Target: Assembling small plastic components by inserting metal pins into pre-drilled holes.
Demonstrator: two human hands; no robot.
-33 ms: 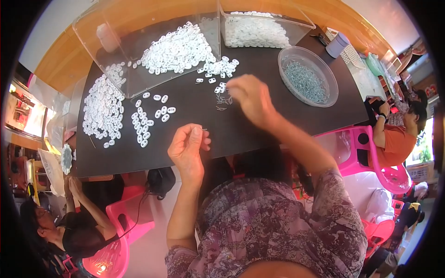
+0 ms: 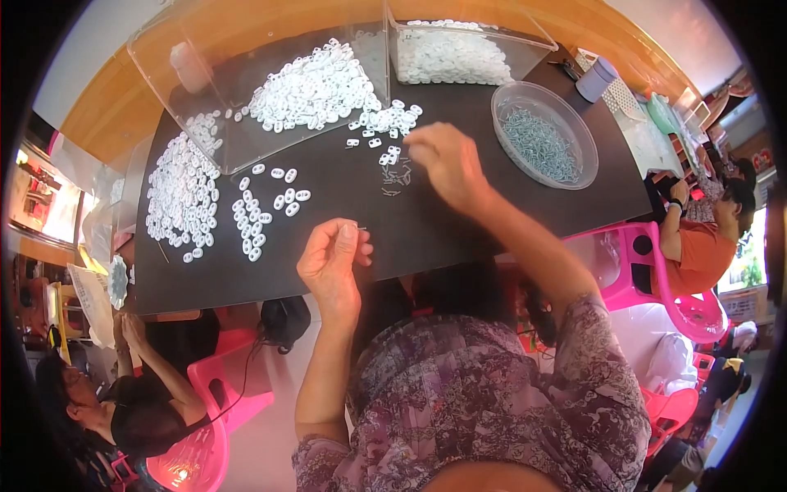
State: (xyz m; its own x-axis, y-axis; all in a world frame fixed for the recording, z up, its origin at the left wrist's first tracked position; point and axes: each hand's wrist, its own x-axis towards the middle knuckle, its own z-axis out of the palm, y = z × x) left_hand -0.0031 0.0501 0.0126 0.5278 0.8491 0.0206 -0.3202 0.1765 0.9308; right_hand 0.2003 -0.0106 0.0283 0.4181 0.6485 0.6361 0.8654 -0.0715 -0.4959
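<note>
Close to the table's front edge, my left hand is closed, thumb against fingers, on a small metal screw whose end sticks out to the right. My right hand is farther off, its fingers bent and drawn together just right of a few white oval two-hole pieces. What its fingertips hold, if anything, I cannot make out. A small scatter of loose screws lies on the table beside those fingertips. Left of my hands, several white pieces lie in a loose cluster.
A tipped clear bin spills a heap of white pieces. Another pile lies at left. A second clear bin stands behind. A round clear bowl holds screws. Other people sit at left and right.
My right hand has shifted slightly up and to the right, away from the small white pieces. My left hand stays in place.
</note>
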